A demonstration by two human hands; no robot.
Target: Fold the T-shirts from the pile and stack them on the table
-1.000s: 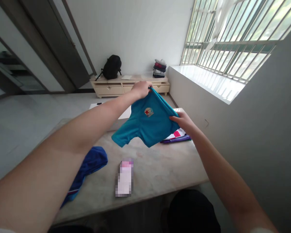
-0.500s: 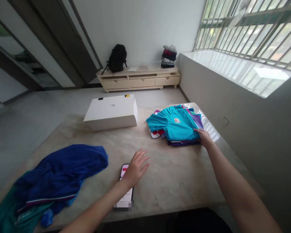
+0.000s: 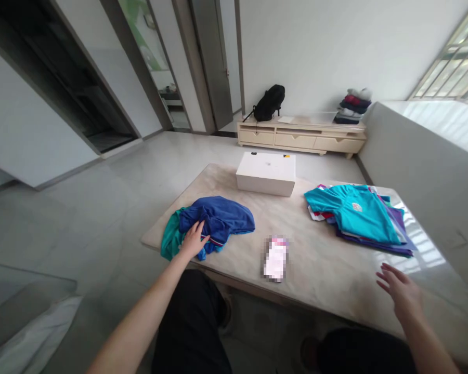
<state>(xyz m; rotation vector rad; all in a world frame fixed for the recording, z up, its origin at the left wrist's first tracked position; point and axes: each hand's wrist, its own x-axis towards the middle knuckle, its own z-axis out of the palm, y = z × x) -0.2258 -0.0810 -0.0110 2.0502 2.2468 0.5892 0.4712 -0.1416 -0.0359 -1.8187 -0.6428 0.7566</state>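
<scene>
At the table's left end, my left hand (image 3: 195, 240) rests on a rumpled dark blue garment (image 3: 222, 215) with a striped hem, fingers stretched out and not closed on the cloth. Beneath and beside that garment lies a teal-green cloth (image 3: 171, 236), partly covered. My right hand (image 3: 401, 291) hovers over the near right part of the table, holding nothing, its fingers apart. Just beyond it sits a stack of shirts, topped by a folded turquoise shirt (image 3: 353, 213) with a small chest badge. Purple, red and white cloth shows at the stack's edges.
A blurred-out phone (image 3: 275, 259) lies mid-table (image 3: 315, 280). At the far edge stands a white box (image 3: 267, 174). Beyond the table, a low cabinet (image 3: 296, 139) carries a black backpack (image 3: 270, 104) and folded clothes (image 3: 353, 106). A wall runs along the right.
My left hand has moved from beside the phone onto the dark blue garment. My right hand has left the shirt stack and drawn back toward me. The view has turned left.
</scene>
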